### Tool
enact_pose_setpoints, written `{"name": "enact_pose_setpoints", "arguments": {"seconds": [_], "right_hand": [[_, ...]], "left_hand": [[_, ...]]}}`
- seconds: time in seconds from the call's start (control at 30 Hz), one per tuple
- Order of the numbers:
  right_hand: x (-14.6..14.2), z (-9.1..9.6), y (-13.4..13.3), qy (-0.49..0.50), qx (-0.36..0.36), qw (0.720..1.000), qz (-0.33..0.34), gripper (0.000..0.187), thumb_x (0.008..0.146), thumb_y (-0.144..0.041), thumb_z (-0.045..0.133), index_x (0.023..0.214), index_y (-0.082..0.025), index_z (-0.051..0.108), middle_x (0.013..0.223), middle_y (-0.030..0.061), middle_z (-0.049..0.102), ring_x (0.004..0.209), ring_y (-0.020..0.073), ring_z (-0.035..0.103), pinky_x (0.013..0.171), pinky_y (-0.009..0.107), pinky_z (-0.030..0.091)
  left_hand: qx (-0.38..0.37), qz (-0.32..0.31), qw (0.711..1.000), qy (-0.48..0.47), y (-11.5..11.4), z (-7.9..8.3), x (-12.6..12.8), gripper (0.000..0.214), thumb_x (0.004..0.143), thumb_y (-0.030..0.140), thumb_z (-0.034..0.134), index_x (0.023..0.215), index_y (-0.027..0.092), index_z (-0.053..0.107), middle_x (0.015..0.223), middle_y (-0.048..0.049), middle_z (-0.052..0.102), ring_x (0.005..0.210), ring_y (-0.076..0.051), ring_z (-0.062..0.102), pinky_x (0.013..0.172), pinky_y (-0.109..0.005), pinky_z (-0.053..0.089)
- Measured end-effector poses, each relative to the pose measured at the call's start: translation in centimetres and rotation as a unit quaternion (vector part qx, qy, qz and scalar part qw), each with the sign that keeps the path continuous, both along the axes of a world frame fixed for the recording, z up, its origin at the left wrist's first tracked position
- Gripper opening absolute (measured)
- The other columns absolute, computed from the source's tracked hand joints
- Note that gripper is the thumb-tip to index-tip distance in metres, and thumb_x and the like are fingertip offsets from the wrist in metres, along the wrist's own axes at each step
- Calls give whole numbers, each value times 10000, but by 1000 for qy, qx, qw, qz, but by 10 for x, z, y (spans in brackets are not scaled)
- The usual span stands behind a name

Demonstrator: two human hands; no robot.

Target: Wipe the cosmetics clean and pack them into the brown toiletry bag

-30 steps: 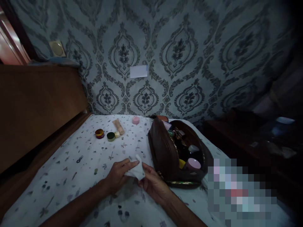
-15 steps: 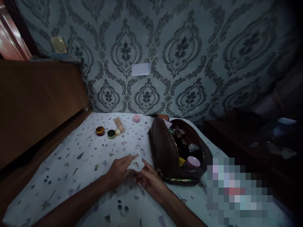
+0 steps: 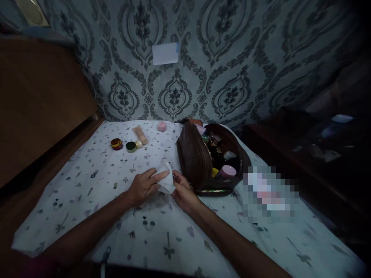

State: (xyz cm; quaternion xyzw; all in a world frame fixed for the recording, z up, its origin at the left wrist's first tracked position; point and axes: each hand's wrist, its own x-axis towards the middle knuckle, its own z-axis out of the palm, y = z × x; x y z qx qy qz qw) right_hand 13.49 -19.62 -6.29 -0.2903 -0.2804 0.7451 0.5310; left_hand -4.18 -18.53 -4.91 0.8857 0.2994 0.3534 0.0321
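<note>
A crumpled white wipe (image 3: 167, 180) is held between both hands above the patterned sheet. My left hand (image 3: 144, 187) grips its left side, with the fingers laid over it. My right hand (image 3: 184, 194) pinches its right edge with thumb and fingertips. Just beyond the right hand stands an open brown cosmetic bag (image 3: 193, 156). Inside it show a pink-lidded jar (image 3: 227, 170), a yellow item (image 3: 215, 172) and several dark bottles. What the wipe may cover is hidden.
On the printed sheet (image 3: 95, 200) lie a red-and-gold jar (image 3: 116, 144), a dark-lidded jar (image 3: 131, 147), a beige tube (image 3: 140, 135) and a pink container (image 3: 161, 126). A wooden board (image 3: 43, 96) borders the left. Papered wall rises behind; a blurred-out item (image 3: 269, 195) lies right.
The view has tilted down and shifted, so everything sits higher in the picture. The wipe is spread more fully between my hands, and its upper fold stands up.
</note>
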Motion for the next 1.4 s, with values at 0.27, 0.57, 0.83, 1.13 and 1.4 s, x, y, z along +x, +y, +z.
{"name": "enact_pose_setpoints", "arguments": {"seconds": [0.27,0.57,0.83,1.13,1.4], "right_hand": [[2,-1,-3,-77,96,992,12,294,666,-358,804,811,-215,592,820,-8,662,804,180,617,664,252,460],[2,5,-11,-264,227,937,-34,243,720,-292,712,838,-203,520,755,-49,526,709,125,489,643,222,398],[0,-9,-22,-440,386,804,-104,179,829,-173,595,973,-216,497,903,7,522,813,165,511,732,289,448],[5,-2,-26,-525,432,726,-104,216,802,-88,575,882,-238,441,892,3,474,804,171,485,691,279,433],[-3,1,-21,-390,296,867,-89,95,805,-210,614,877,-192,555,822,-8,569,757,147,522,685,265,452]], "left_hand": [[-15,31,998,44,1,-5,-1,439,1003,405,332,1354,189,483,916,-53,626,794,-172,631,661,-257,517],[-276,62,959,-14,-7,8,5,357,969,457,366,1172,196,500,951,-40,681,821,-196,646,736,-292,483],[-371,60,922,-94,-15,19,18,333,954,515,371,871,213,485,667,52,523,617,-138,496,617,-249,385],[-393,84,900,-167,-14,13,24,388,947,530,372,856,201,556,725,7,583,719,-173,536,672,-264,439],[-384,76,908,-148,-17,16,22,382,947,557,370,833,212,487,674,44,506,647,-147,492,620,-257,390]]}}
